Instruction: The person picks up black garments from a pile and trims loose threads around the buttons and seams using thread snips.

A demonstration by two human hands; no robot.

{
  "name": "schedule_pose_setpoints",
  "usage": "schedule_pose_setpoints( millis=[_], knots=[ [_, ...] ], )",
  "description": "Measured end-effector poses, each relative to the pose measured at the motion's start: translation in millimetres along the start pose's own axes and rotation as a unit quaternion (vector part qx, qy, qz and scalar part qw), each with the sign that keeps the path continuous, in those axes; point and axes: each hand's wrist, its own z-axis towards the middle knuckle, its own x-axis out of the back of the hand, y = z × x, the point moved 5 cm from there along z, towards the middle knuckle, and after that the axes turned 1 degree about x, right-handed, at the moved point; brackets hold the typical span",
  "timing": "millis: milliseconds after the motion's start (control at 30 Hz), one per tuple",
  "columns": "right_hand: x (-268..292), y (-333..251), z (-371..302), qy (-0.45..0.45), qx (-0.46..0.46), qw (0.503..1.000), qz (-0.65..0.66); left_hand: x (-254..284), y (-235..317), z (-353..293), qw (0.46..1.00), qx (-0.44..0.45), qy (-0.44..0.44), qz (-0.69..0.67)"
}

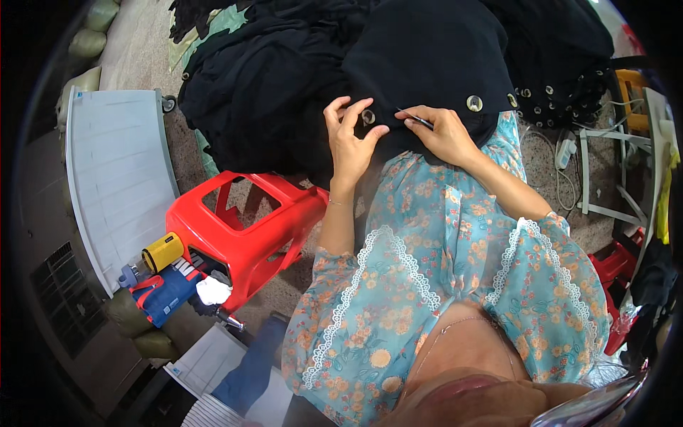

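Black cloth [427,57] with large shiny round buttons lies spread over my lap and in front of me. My left hand [351,139] rests at its near edge, fingers and thumb apart around one button [368,117], with nothing seen in the grasp. In my right hand [445,135], a slim dark pointed tool [420,121] is pinched between thumb and fingers. Its tip points left, toward the cloth beside that button; its exact kind is too small to make out. Another button [474,104] shows to the right of my right hand.
A red plastic stool [242,220] stands close at my left, beside a yellow cylinder [163,251] and a blue bag [168,292]. Behind it is a white panel-topped cart [117,164]. More black buttoned garments [562,71] and a white metal frame [587,171] are at right.
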Motion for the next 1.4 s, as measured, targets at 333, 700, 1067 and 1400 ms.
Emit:
schedule_pose_setpoints(
  millis=[333,700,1067,1400],
  knots=[
    [-3,4,-2,0.003,-0.013,1.0,-0.007,-14,-26,-7,0.985,0.08,-0.003,-0.152],
    [-2,8,4,0.021,-0.028,0.999,-0.011,-10,-24,-18,0.951,0.104,-0.018,-0.29],
    [-3,9,3,0.017,-0.01,0.999,-0.031,-7,-16,-11,0.999,-0.005,-0.004,-0.05],
    [-3,8,4,0.02,-0.014,0.999,-0.045,-9,0,-8,0.99,-0.06,0.0,0.126]
  ],
)
